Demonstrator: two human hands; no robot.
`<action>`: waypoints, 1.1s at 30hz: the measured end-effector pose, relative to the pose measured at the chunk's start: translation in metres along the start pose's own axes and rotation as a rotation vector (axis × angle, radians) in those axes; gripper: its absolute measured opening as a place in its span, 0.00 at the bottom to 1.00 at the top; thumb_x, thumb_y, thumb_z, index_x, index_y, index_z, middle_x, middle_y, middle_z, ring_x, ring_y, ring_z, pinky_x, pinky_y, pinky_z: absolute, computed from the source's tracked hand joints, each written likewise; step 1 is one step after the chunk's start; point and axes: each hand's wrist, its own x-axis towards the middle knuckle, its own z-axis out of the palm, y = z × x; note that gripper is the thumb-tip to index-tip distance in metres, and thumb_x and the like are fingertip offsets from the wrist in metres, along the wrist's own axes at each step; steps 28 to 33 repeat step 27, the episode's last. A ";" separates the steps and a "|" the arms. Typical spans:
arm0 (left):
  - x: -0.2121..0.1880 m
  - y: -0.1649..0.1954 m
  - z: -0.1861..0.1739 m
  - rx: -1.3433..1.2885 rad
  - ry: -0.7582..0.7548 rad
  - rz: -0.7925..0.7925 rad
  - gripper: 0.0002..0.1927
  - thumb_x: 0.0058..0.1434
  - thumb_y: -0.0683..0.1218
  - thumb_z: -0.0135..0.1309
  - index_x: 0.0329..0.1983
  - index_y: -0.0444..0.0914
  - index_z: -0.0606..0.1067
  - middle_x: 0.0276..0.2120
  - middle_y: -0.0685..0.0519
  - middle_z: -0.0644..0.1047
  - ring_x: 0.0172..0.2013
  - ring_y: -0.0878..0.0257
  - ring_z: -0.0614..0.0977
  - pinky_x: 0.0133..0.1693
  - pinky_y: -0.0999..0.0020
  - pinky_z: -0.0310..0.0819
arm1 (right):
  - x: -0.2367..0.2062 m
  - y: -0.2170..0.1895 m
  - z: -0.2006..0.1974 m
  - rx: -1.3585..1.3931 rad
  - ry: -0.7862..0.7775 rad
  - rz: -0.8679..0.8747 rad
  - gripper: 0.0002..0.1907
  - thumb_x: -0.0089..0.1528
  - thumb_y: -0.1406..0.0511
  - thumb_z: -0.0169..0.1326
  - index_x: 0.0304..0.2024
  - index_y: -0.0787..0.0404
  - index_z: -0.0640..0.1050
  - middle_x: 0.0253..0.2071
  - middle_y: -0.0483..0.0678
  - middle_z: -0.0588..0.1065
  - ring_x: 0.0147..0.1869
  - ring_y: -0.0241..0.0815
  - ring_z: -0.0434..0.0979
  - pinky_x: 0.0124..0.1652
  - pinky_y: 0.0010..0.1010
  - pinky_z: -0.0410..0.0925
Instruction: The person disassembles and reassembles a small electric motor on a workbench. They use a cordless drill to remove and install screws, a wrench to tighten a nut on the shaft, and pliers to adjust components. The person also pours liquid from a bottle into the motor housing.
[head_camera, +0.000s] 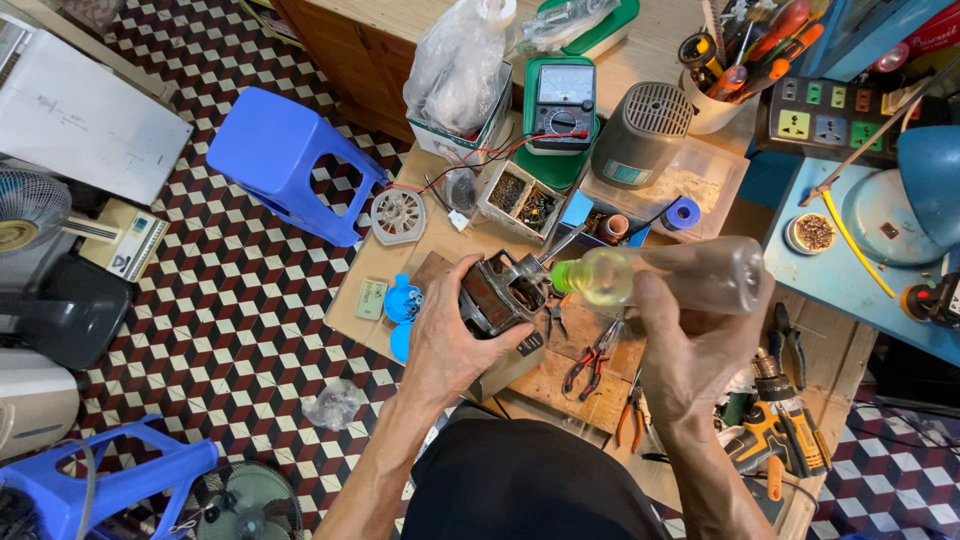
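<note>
Motor (500, 295) sat gripped in our left hand (450, 340) above the workbench (570, 385), fingers wrapped round it. Our right hand (690, 345) pinched a tilted oil bottle (680, 275) at it; over-squeezing might have flooded the windings.

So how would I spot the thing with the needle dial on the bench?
Find the wooden workbench and look at its far side, beyond the left hand on the motor. Between a plastic bag and a grey vented cover lies the meter. Only it has a green case, a white dial and red leads.
</note>
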 end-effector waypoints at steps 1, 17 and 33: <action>0.000 -0.001 -0.003 0.004 -0.046 -0.053 0.51 0.42 0.59 0.72 0.67 0.39 0.65 0.52 0.44 0.75 0.54 0.52 0.78 0.56 0.58 0.72 | -0.002 0.000 -0.003 0.074 0.022 0.018 0.28 0.66 0.58 0.61 0.60 0.62 0.64 0.49 0.55 0.75 0.45 0.44 0.82 0.41 0.36 0.78; -0.008 -0.044 -0.061 0.081 -0.200 -0.143 0.49 0.39 0.53 0.74 0.66 0.41 0.66 0.56 0.47 0.76 0.58 0.55 0.79 0.61 0.59 0.71 | -0.054 0.045 0.004 0.287 0.015 0.184 0.26 0.67 0.56 0.64 0.57 0.66 0.70 0.48 0.54 0.79 0.52 0.45 0.84 0.58 0.40 0.80; -0.023 -0.073 -0.076 -0.034 -0.228 -0.258 0.51 0.38 0.50 0.74 0.67 0.45 0.66 0.59 0.48 0.76 0.62 0.56 0.77 0.65 0.60 0.64 | -0.074 0.030 0.031 0.161 -0.184 0.242 0.34 0.60 0.61 0.66 0.62 0.63 0.65 0.56 0.57 0.77 0.57 0.49 0.82 0.55 0.40 0.77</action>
